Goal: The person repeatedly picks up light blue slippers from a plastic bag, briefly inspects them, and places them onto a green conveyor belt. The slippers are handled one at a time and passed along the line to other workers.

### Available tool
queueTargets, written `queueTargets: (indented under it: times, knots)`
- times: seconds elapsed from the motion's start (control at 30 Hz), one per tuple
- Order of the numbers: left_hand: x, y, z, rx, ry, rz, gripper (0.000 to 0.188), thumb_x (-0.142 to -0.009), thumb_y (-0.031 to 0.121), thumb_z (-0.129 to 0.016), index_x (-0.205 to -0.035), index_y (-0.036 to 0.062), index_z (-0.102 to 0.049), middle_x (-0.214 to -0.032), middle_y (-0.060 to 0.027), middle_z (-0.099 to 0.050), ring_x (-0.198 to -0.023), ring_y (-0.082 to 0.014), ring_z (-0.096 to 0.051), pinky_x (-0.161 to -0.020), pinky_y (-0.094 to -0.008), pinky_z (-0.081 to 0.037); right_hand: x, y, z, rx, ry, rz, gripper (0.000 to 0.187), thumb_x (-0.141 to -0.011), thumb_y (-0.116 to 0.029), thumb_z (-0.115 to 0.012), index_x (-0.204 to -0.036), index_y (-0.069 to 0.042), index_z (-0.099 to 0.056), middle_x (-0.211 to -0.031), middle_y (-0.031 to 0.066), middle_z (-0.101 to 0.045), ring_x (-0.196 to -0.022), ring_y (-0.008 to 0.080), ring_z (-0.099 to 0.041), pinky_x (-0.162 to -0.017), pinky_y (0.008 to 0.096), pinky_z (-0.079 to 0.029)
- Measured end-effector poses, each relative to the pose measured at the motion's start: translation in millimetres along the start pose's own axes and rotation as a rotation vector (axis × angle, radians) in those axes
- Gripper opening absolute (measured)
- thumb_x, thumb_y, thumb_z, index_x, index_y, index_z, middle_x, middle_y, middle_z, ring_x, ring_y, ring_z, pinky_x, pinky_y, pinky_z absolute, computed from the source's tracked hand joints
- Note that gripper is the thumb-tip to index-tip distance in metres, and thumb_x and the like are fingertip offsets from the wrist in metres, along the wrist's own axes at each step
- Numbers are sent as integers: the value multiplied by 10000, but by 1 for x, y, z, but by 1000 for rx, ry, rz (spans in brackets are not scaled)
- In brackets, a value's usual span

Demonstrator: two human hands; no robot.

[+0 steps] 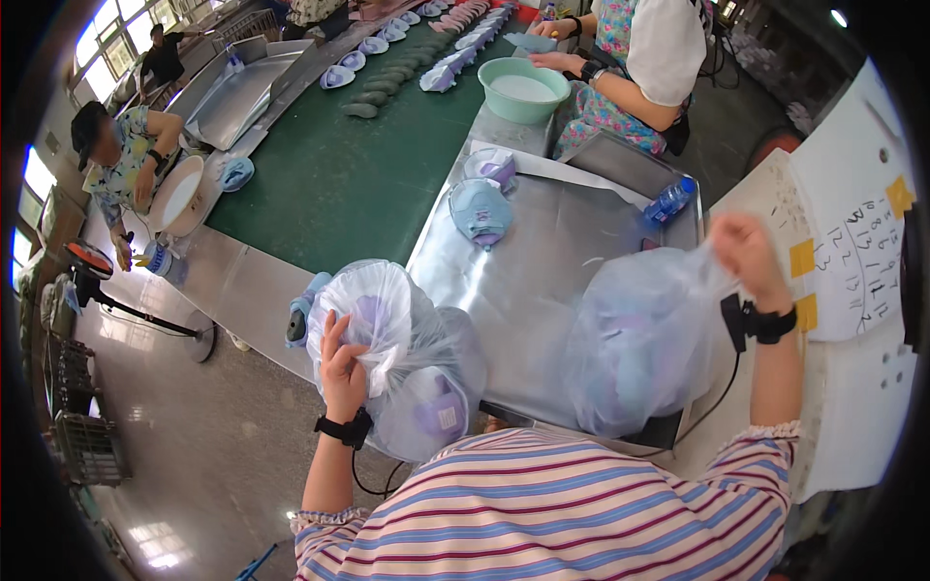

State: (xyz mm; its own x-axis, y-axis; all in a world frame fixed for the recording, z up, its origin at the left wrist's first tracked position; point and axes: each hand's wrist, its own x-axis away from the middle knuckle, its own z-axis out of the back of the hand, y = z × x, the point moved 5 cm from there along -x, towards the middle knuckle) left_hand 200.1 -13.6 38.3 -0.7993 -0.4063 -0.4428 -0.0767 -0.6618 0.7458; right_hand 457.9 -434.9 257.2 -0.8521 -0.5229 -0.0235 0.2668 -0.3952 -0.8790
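My right hand (744, 254), slightly blurred, is closed on the gathered top of a clear plastic bag (635, 339) at the right of the metal table. Blue and lilac shoes show through its film. My left hand (341, 366) rests against a second clear plastic bag (360, 295), its fingers apart. That bag's upper part puffs out, and a lilac shoe (438, 405) with a white label shows through its lower part. Beyond both bags, a blue shoe (481, 213) and a lilac one (492, 169) lie on the metal table (513, 329).
A green conveyor belt (339, 184) carries rows of shoes and dark green pieces. A co-worker's hands (560, 60) are near a mint basin (523, 89); another person (131, 160) sits far left. A blue bottle (670, 198) lies at the table's right rim; a marked white board (843, 242) stands beside.
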Motion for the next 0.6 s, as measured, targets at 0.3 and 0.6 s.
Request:
queueTargets:
  times: [0.3, 0.6]
  knots:
    - [7, 54, -51, -435, -501, 17, 757, -665, 491, -684, -1265, 74, -490, -1497, -154, -147, -1374, -431, -36, -976, -719, -82, -10, 34, -57, 397, -159, 129, 152, -736, -122, -627, -694, -27, -516, -606, 0, -429, -568, 81, -423, -509, 249, -341]
    - [30, 32, -92, -693, -532, -269, 591, -713, 217, -606, -1264, 67, -452, -1484, -85, -197, -1386, -386, -81, -986, -711, -146, -28, 6, 75, -138, 638, 587, 168, -955, -219, -470, -996, -63, -516, -652, -68, -332, -501, -2, -282, -431, 166, -187]
